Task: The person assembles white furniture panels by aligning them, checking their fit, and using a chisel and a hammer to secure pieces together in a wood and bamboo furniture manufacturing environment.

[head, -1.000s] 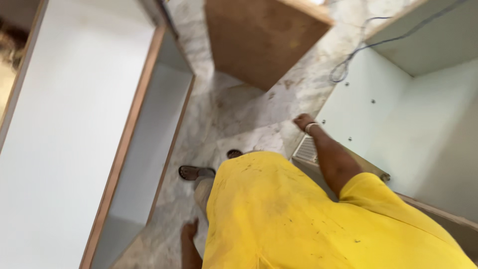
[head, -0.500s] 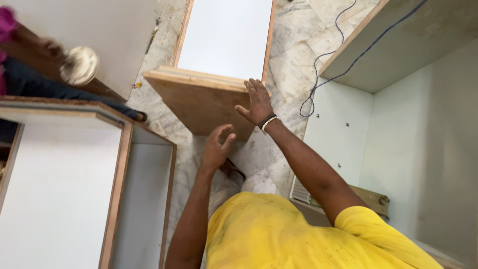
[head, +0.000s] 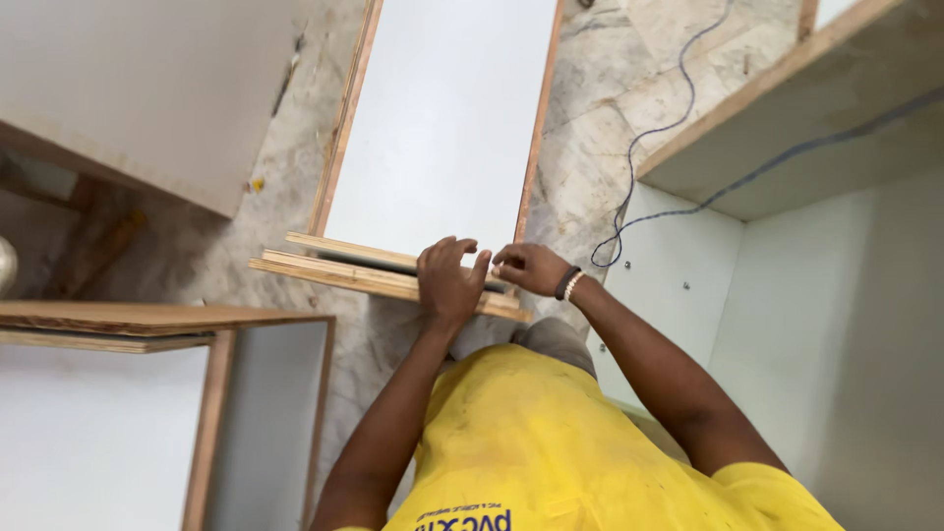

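Both hands (head: 447,283) now grip the plywood panel (head: 383,277).

Left hand (head: 447,285) and right hand (head: 529,267) gripping plywood board edges (head: 379,278), seemingly two stacked panels

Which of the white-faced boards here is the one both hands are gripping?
The centre board, wood-edged and running away from the person. The left hand and right hand grip its near end; the other panels lie untouched at the sides.
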